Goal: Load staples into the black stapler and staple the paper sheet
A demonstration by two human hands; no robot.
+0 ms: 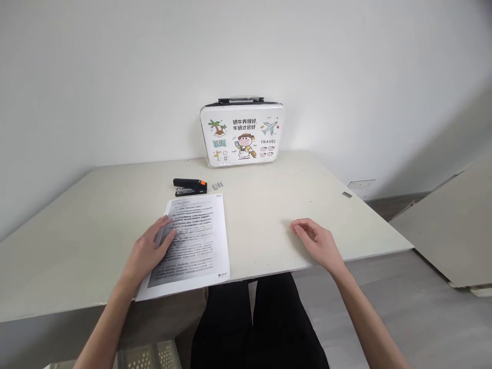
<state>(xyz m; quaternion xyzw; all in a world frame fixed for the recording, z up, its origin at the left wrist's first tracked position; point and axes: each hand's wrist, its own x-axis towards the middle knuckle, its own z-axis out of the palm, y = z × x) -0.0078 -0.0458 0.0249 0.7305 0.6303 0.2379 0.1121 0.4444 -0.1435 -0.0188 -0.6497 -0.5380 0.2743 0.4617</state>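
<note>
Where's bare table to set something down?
Biggest in view: table left of the paper and left hand. Also the gap between paper and right hand, back toward the case, and the patch behind the right hand, bordered by the grey strip near the right edge. Crowded: stapler, staples and paper's top edge, bunched close.

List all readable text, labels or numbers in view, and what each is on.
"奶牛养得好, 牛奶才会好": white case
"TRAVEL": same case, right side
Other lettering on the case: too small to read surely
Printed sheet: lines, corner mark and footer too small or blurred
Stapler: any marking too small
</note>
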